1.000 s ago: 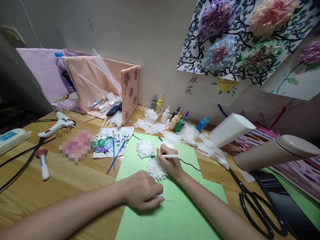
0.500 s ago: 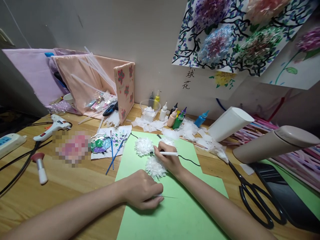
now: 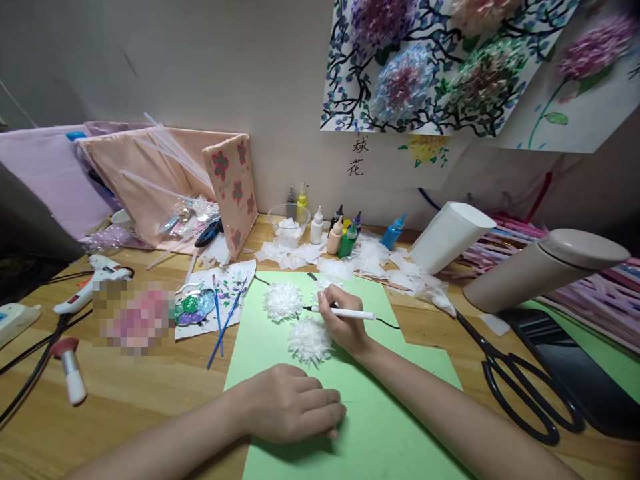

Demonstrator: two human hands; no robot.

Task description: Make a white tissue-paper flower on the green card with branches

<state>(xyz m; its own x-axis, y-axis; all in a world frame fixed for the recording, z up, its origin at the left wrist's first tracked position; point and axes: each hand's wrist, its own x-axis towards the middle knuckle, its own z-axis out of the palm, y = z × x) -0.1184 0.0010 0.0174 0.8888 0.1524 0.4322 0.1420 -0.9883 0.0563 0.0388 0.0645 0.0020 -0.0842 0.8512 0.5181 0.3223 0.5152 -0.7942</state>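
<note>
A light green paper sheet (image 3: 370,427) lies on the wooden desk in front of me. Two white tissue pompom flowers (image 3: 283,301) (image 3: 310,341) sit on its upper part, with a thin black drawn line running between them and off to the right. My right hand (image 3: 345,327) is closed on a white pen (image 3: 350,313), whose tip touches the paper between the flowers. My left hand (image 3: 293,403) rests on the sheet's left edge with its fingers curled together; whether anything is under them is hidden.
Black scissors (image 3: 520,390) lie right of the sheet. Small paint bottles (image 3: 340,233) and white tissue scraps (image 3: 295,252) stand behind it. A paint palette (image 3: 193,303) with brushes, a glue gun (image 3: 93,283) and cables sit left. Two tilted lamp heads (image 3: 545,267) overhang the right side.
The view has shifted, sliding everything leftward. My left hand has moved a little down and right along the sheet. The pen stays between the flowers.
</note>
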